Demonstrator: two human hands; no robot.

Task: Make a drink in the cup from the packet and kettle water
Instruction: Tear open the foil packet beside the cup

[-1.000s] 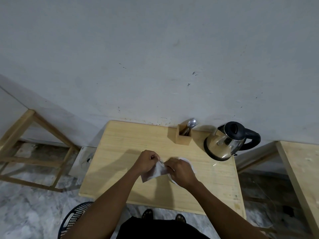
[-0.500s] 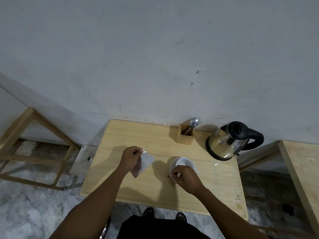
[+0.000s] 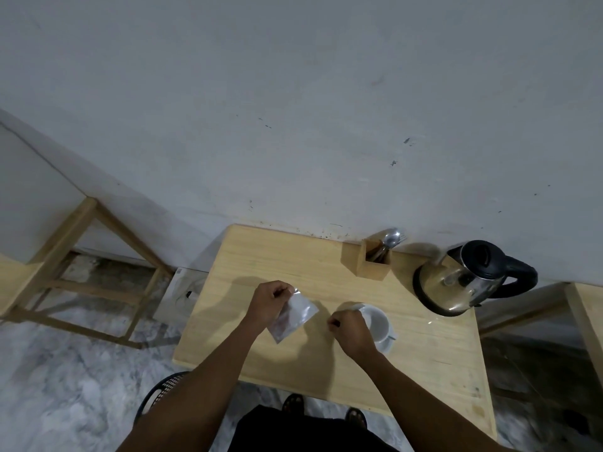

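Note:
A silvery packet hangs over the wooden table, pinched at its top corner by my left hand. To its right, my right hand is closed in a pinch just left of a white cup, and covers the cup's near left rim. Whether the pinch holds anything is too small to tell. The cup stands on a small saucer. A steel kettle with a black lid and handle stands at the table's back right, apart from both hands.
A wooden holder with spoons stands against the wall between packet and kettle. A dark mesh basket sits on the floor under the table's front left. A wooden frame stands to the left, and another table to the right.
My hands were together on the packet over the cup. They have drawn apart: the left carried the packet to the left, and the right stays by the cup, which is now uncovered.

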